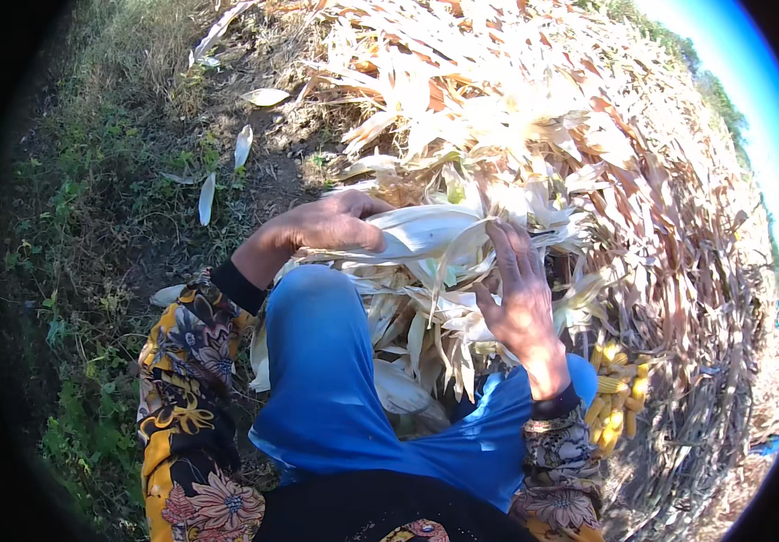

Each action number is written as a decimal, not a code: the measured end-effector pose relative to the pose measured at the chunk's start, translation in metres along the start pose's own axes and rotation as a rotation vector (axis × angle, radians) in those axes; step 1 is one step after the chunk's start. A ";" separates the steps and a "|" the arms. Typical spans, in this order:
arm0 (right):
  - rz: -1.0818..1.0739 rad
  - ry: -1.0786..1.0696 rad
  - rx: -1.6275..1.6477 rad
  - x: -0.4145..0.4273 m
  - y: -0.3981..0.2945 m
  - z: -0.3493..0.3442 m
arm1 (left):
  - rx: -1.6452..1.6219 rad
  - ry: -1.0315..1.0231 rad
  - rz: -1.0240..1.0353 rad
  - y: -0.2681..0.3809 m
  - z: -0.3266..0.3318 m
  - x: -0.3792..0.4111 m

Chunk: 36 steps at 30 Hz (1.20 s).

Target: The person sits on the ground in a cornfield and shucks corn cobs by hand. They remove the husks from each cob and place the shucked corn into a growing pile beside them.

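A corn ear in its pale dry husk (423, 234) lies crosswise above my knees. My left hand (328, 223) grips its left end, thumb on the near side. At the right end, the fingers of my right hand (519, 291) are stretched out and touch the husk tip, with the thumb held apart below. A loose husk strip (445, 267) hangs down from that tip. The kernels are hidden by the husk. Under the ear, more loose husks (423, 339) are heaped between my knees.
Beside my right knee is a pile of bare yellow corn ears (613, 400). Dry corn stalks (674, 271) spread ahead and to the right. Green weeds (78, 305) grow on the left, and a few stray husks (243, 146) lie on the soil.
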State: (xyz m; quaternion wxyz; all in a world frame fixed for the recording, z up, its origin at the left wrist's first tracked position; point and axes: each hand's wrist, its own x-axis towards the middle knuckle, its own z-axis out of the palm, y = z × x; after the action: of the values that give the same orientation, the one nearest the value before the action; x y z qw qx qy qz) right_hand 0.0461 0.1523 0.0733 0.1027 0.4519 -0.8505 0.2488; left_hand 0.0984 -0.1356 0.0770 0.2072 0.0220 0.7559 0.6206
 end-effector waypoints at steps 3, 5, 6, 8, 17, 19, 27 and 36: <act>-0.079 -0.079 0.060 0.005 0.016 -0.003 | 0.164 -0.101 -0.033 0.031 0.037 0.020; 0.108 -0.153 0.113 0.001 0.025 -0.019 | -0.062 -0.105 -0.032 0.032 0.047 0.037; 0.143 -0.122 0.142 -0.006 0.030 -0.019 | -0.306 -0.140 0.023 0.031 0.047 0.042; 0.209 -0.056 0.198 -0.019 0.042 -0.018 | -0.607 -0.008 0.013 0.038 0.047 0.053; 0.548 0.024 0.195 -0.044 0.060 -0.001 | -0.437 0.356 0.249 0.016 0.107 0.128; 0.448 0.083 0.094 -0.050 0.070 0.010 | -0.439 0.444 0.224 0.017 0.113 0.136; 0.396 0.211 0.010 -0.046 0.076 0.026 | -0.583 0.609 0.264 0.001 0.113 0.163; 0.547 0.163 0.599 -0.038 0.068 0.038 | -0.960 0.569 0.278 -0.001 0.107 0.165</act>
State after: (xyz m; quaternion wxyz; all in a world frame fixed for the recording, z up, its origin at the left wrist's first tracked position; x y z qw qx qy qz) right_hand 0.0137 0.1918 0.0033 -0.0365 0.1980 -0.8183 0.5384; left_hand -0.0159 0.0120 0.0135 -0.1012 -0.1431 0.4054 0.8972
